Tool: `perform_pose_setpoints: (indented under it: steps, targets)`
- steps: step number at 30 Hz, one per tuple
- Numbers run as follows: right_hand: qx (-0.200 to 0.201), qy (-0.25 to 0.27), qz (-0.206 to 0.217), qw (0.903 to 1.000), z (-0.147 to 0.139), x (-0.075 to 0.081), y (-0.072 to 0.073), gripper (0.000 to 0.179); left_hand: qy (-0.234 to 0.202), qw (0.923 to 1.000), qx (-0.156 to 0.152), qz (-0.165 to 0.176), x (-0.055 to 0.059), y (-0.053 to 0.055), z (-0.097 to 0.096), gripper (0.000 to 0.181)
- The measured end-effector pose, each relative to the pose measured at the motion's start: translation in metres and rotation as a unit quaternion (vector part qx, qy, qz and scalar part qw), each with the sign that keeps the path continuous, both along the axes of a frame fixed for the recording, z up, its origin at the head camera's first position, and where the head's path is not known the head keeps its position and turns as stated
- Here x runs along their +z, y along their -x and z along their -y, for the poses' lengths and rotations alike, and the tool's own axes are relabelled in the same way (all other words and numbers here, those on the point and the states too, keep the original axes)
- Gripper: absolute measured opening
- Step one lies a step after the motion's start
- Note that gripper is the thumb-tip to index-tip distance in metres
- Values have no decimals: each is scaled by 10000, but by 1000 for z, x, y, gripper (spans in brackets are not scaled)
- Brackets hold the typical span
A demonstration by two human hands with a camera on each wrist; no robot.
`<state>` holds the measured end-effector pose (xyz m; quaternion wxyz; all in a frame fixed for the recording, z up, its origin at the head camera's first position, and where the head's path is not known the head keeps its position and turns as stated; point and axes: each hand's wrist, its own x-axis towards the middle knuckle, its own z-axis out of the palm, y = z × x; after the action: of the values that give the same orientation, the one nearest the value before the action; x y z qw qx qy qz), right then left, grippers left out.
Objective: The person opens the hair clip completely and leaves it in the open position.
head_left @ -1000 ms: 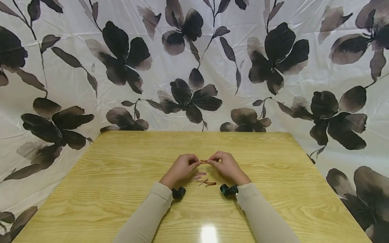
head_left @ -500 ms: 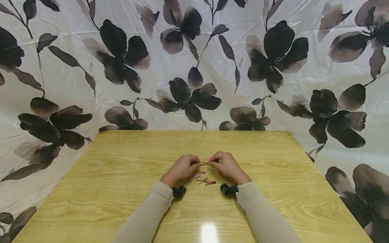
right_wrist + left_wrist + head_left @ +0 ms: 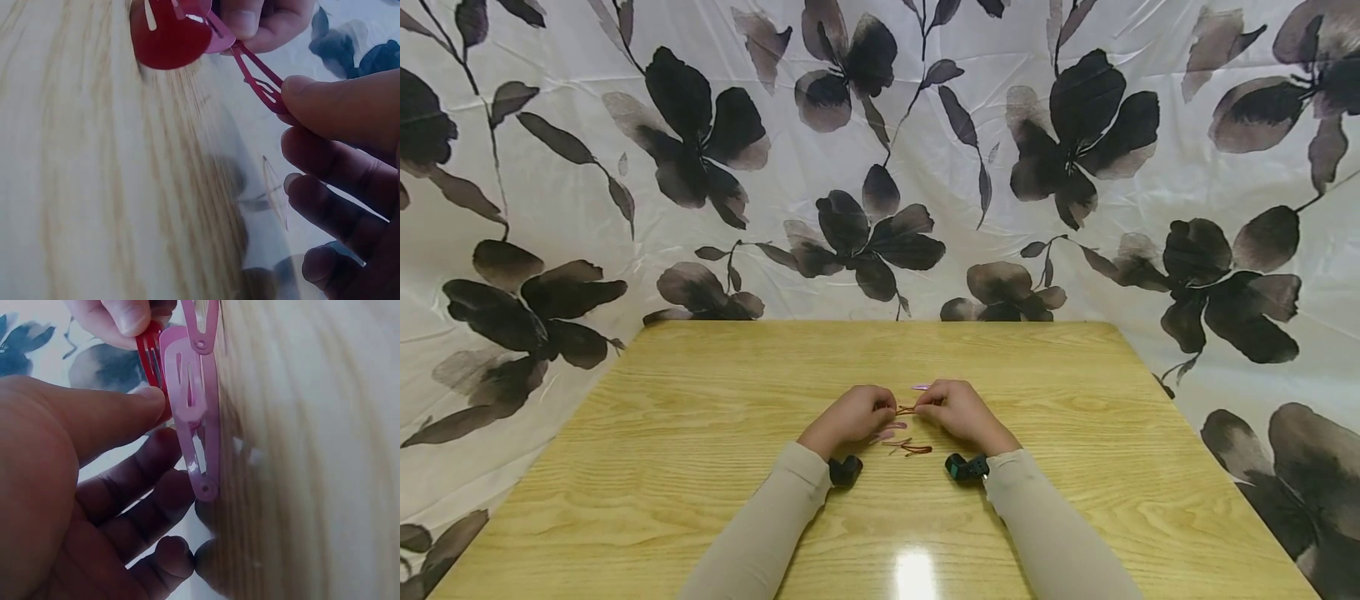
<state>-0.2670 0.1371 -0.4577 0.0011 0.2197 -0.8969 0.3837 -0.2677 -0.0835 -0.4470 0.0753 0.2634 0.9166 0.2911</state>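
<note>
A red snap hair clip (image 3: 906, 410) is stretched between my two hands, low over the table. My left hand (image 3: 852, 415) pinches one end between thumb and index finger; its other fingers bend loosely in the left wrist view. At the opposite end, my right hand (image 3: 964, 410) pinches the clip with thumb and forefinger. The right wrist view shows this clip's legs (image 3: 265, 87) spread apart. Pink snap hair clips (image 3: 190, 394) lie on the table just in front of the hands, with red ones (image 3: 917, 450) nearer to me.
A pale purple clip (image 3: 921, 387) lies just beyond the right hand. The wooden table (image 3: 700, 500) extends widely around both hands. Flower-printed cloth (image 3: 865, 100) hangs behind and along the sides. Each wrist carries a small black camera (image 3: 967, 467).
Both hands have lowered slightly toward me with the red hair clip still between them. The pale purple clip beyond the right hand has come into view.
</note>
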Motion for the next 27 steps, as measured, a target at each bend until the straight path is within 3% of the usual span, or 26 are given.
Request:
perform_pose_setpoints:
  steps: [8,17,27]
  targets:
    - [90,-102,22,9999,-3,-3,0,7,228,9996,40,-169,-1,2,-4,16]
    - [98,-185,93,9997,-3,-4,0,6,215,9997,151,11,1,3,-6,15]
    - [-7,-488,-30,9988,1,5,-4,7,187,9995,198,166,2,2,-6,14]
